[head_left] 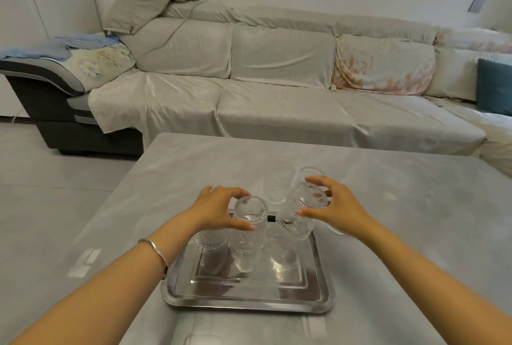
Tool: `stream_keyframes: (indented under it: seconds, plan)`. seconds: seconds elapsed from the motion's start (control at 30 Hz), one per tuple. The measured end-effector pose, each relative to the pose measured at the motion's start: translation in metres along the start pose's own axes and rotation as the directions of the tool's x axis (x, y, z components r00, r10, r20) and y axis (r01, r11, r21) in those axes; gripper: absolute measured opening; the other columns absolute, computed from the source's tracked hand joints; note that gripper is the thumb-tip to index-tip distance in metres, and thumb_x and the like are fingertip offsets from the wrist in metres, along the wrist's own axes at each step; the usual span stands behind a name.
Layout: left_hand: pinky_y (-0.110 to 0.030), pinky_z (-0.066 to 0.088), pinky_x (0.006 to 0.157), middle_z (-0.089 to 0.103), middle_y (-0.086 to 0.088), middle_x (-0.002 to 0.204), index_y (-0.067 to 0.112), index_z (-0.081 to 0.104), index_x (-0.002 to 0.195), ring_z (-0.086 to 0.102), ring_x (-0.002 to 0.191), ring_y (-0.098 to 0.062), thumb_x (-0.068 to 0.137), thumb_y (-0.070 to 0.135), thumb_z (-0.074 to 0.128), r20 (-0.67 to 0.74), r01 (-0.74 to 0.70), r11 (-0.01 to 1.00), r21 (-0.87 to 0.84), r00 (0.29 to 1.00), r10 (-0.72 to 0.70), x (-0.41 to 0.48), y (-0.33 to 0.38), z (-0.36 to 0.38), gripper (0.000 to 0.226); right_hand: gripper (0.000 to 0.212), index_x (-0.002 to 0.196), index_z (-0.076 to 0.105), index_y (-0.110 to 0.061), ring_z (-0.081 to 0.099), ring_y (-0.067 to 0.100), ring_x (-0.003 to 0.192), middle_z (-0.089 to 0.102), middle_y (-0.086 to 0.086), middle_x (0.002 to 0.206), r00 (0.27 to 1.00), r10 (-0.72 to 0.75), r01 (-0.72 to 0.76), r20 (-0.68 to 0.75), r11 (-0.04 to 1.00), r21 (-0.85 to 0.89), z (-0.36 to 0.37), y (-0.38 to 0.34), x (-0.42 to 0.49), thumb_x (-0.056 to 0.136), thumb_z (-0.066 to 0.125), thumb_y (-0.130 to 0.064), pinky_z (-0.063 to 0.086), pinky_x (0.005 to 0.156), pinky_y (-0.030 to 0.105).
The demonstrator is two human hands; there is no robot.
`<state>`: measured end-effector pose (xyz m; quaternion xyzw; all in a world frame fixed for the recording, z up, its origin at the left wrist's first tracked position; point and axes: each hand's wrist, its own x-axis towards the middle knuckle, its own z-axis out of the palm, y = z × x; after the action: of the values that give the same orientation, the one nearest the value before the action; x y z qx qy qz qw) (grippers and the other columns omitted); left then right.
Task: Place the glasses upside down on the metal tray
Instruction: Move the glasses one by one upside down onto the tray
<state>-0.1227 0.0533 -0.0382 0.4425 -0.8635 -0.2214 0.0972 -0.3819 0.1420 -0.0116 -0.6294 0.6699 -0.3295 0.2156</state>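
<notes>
table (388,206): grey | on it: metal tray (246,301), two glasses (275,188)

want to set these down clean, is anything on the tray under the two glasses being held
Partly. Another glass stands close beside the left hand's glass. The right hand's glass hangs over bare metal tray.

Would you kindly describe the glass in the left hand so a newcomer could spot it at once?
Find the metal tray near the front edge of the grey table. Above its back left part, the left hand grips a ribbed clear glass upside down, its round base facing up. It stands nearer and higher than the others.
</notes>
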Motion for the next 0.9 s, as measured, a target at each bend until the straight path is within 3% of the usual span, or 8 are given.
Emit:
stream_keyframes:
  seconds: [0.23,0.9]
  plan:
    - [-0.035,0.024,0.101,0.058,0.013,0.13,0.036,0.047,0.13,0.049,0.121,-0.015,0.057,0.071,0.068,-0.087,-0.003,1.0,0.002,0.996,0.003,0.003,-0.004,0.008,0.083,0.081,0.132,0.047,-0.031,0.05,0.013,0.12,0.051,-0.008,0.137,0.997,-0.005,0.009,0.081,0.999,-0.05,0.027,0.016,0.003,0.06,0.082,-0.044,0.043,0.099,0.031]
    - [-0.033,0.02,0.101,0.056,0.011,0.132,0.038,0.044,0.133,0.046,0.122,-0.016,0.061,0.071,0.066,-0.075,0.007,1.0,0.013,0.997,-0.006,0.003,-0.006,0.01,0.082,0.085,0.137,0.042,-0.03,0.049,0.016,0.125,0.05,-0.005,0.14,0.98,-0.02,0.028,0.197,0.999,-0.04,0.038,0.011,0.009,0.063,0.084,-0.032,0.041,0.106,0.036]
